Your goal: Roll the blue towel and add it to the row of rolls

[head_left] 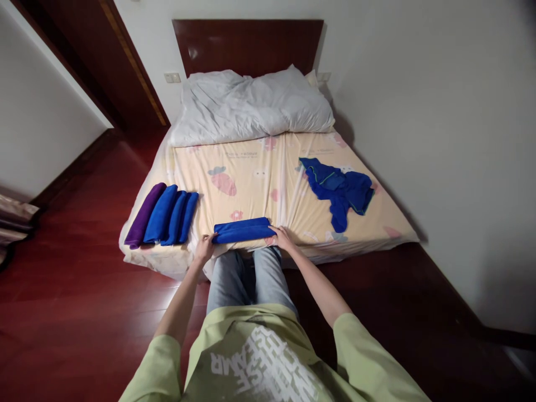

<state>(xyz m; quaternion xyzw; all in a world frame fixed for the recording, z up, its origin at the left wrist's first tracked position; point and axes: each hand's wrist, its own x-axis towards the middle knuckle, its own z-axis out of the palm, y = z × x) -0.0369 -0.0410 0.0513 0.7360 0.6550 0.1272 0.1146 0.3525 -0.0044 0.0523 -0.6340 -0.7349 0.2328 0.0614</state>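
A blue cloth, folded into a long narrow strip, lies at the near edge of the bed. My left hand grips its left end, and my right hand holds the right end. To the left, several rolled cloths lie side by side: a purple one outermost, then blue ones. A crumpled blue cloth with green edging is spread on the right part of the bed.
The bed has a patterned yellowish sheet, with a bunched white quilt by the dark red headboard. A wall runs along the right. Striped fabric shows at the far left.
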